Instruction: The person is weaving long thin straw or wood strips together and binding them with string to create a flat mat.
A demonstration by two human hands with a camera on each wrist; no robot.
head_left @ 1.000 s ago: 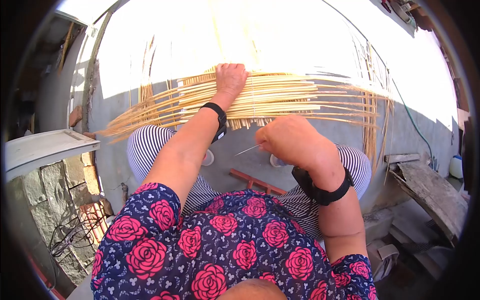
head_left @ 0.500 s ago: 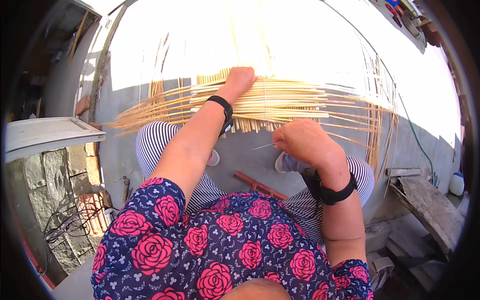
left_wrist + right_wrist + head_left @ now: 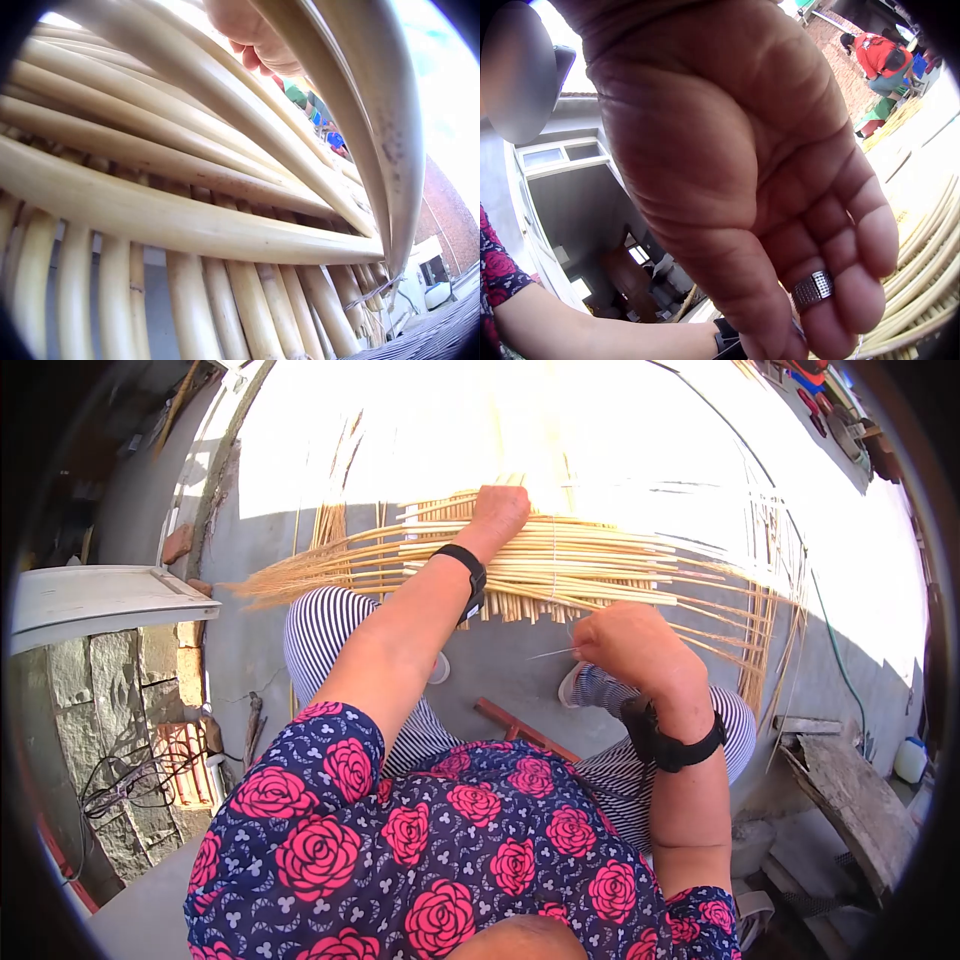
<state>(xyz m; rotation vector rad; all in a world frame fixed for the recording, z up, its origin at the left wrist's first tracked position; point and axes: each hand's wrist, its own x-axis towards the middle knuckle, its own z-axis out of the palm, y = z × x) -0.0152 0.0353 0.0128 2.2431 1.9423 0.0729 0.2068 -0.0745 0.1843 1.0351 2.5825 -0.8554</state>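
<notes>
A layer of pale straw-coloured stalks (image 3: 590, 558) lies crosswise over upright ones, with brushy ends fanning out left and right. My left hand (image 3: 502, 510) grips the far stalks with curled fingers; in the left wrist view part of that hand (image 3: 251, 34) shows above thick stalks (image 3: 172, 214). A thin thread (image 3: 555, 550) runs across the stalks to the right of my left hand. Near the front edge, my right hand (image 3: 628, 643) pinches a thin metal needle (image 3: 553, 653) that points left. In the right wrist view, its curled fingers (image 3: 859, 292) and a ring (image 3: 812, 291) show.
A red frame (image 3: 525, 728) lies on the grey floor between the feet. A white-topped stand (image 3: 110, 595) is at left, and old boards (image 3: 855, 800) lie at right. A green hose (image 3: 838, 660) runs along the floor. Another person in red (image 3: 881, 56) is farther off.
The head view has shifted, so the stalks and both hands appear farther right. Both hands stay in nearly the same places on and near the stalks; the needle is still in my right hand.
</notes>
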